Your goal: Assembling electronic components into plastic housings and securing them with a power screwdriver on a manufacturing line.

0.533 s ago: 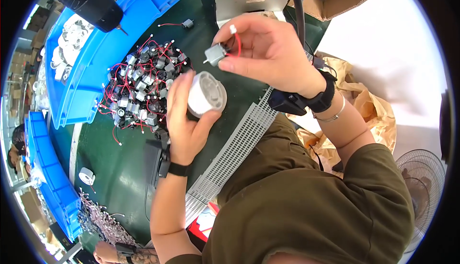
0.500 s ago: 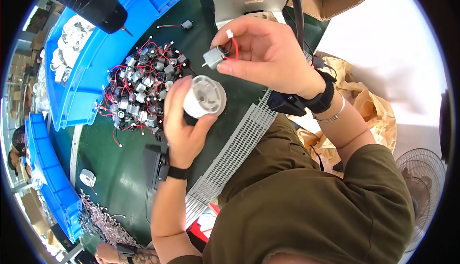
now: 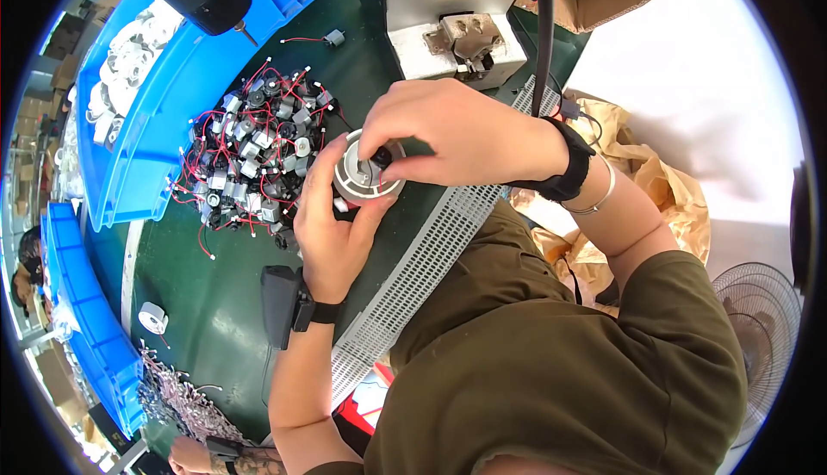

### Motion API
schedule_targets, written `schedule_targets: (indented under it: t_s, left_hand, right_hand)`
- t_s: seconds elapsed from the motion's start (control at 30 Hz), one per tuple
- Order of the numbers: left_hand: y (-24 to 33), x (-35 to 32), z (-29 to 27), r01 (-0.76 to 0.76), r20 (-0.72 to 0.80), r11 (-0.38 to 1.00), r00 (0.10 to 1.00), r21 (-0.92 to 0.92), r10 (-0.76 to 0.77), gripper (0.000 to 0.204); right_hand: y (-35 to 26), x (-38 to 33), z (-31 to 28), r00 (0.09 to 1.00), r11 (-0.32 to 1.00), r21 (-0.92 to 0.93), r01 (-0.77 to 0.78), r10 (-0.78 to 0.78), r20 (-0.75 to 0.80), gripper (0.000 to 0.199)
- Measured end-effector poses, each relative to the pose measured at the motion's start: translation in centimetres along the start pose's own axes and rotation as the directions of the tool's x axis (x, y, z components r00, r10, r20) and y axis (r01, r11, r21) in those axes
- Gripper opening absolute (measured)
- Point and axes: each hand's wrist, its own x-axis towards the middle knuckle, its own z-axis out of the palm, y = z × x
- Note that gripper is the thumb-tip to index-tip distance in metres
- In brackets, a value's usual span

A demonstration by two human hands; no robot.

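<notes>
right hand (image 3: 448,135) brought small motor (image 3: 380,158) down into white housing (image 3: 366,173).

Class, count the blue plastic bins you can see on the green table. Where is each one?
2. One blue bin lies at upper left, holding white parts; another blue bin runs along the left edge. More may be hidden.

Left hand (image 3: 332,234) cups white housing (image 3: 362,178); right hand (image 3: 448,135) atop.
</notes>
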Motion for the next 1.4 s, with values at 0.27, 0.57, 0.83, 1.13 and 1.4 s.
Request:
schedule_targets:
  t_s: [0.27, 0.57, 0.83, 1.13, 1.4]
  left_hand:
    - [0.1, 0.2, -0.8, -0.107, -0.026, 0.994, 0.994, 0.015, 0.108, 0.069]
    - [0.7, 0.5, -1.0, -0.39, -0.068, 0.884, 0.905, 0.258, 0.419, 0.054]
    - [0.3, -0.2, -0.2, -0.405, -0.005, 0.876, 0.907, 0.262, 0.421, 0.032]
    - [0.3, 0.0, -0.7, -0.378, -0.026, 0.88, 0.916, 0.287, 0.401, 0.033]
    - [0.3, -0.2, -1.1, -0.319, 0.085, 0.893, 0.947, 0.317, 0.308, 0.037]
  right_hand:
    - [-0.6, 1.8, 0.0, 0.97, 0.96, -0.236, 0.15, -0.097, 0.224, 0.015]
    - [-2.3, 4.5, -2.9, 0.939, 0.934, -0.156, 0.322, -0.336, -0.072, 0.032]
    - [-3.5, 19.9, -2.9, 0.607, 0.816, 0.266, 0.514, -0.127, -0.785, 0.048]
    - [-4.5, 11.3, -9.6, 0.837, 0.584, 0.612, 0.534, -0.265, -0.478, 0.021]
    - [-1.8, 1.5, -9.2, 0.667, 0.866, 0.489, 0.103, 0.304, -0.68, 0.013]
